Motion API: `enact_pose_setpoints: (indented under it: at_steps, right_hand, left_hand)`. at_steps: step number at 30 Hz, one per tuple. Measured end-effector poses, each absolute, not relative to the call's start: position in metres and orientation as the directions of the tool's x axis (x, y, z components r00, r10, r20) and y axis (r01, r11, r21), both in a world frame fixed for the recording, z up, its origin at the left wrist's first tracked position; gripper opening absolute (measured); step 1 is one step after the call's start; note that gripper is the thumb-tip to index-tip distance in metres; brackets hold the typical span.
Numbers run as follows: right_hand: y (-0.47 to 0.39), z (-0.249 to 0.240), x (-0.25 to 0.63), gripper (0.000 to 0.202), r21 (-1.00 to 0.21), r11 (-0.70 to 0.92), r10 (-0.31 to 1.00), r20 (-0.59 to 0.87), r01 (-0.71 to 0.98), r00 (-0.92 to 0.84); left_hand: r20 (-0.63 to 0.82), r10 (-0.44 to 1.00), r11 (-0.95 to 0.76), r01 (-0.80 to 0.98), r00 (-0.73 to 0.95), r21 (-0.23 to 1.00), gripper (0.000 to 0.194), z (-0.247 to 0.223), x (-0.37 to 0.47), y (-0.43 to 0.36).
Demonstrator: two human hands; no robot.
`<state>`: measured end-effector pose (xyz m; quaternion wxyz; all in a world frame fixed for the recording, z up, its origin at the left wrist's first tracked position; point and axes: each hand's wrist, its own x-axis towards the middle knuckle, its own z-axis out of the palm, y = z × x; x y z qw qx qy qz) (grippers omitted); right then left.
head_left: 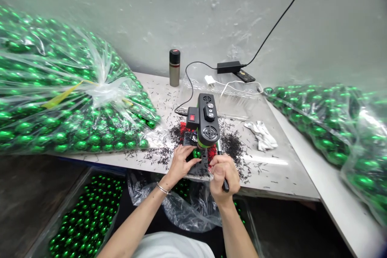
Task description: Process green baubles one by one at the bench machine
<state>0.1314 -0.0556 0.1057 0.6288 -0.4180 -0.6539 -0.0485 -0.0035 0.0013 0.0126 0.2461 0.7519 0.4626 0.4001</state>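
A small black and green bench machine [204, 123] with a red switch stands at the front edge of the white table [281, 169]. My left hand [181, 160] pinches a shiny green ball [196, 153] under the machine's head, on its black base. My right hand [223, 174] is closed around the machine's black-tipped lever handle [225, 185], just right of the ball. Dark shavings [231, 145] lie scattered around the machine.
A big clear bag of green balls [60, 100] fills the table's left side, and another bag [326, 125] lies at the right. A bin of green balls [81, 217] sits below the table. A steel flask [174, 67], power adapter [229, 67] and white gloves [262, 135] lie behind.
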Motion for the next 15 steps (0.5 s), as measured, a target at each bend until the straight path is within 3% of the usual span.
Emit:
enact_pose_setpoints:
  at_steps: [15]
  right_hand:
    - [-0.044,0.041,0.138,0.028,-0.340,0.673,0.379,0.921,0.657,0.088]
  left_hand:
    - [0.403,0.883,-0.468,0.505,0.240,0.725,0.034,0.007,-0.002,0.000]
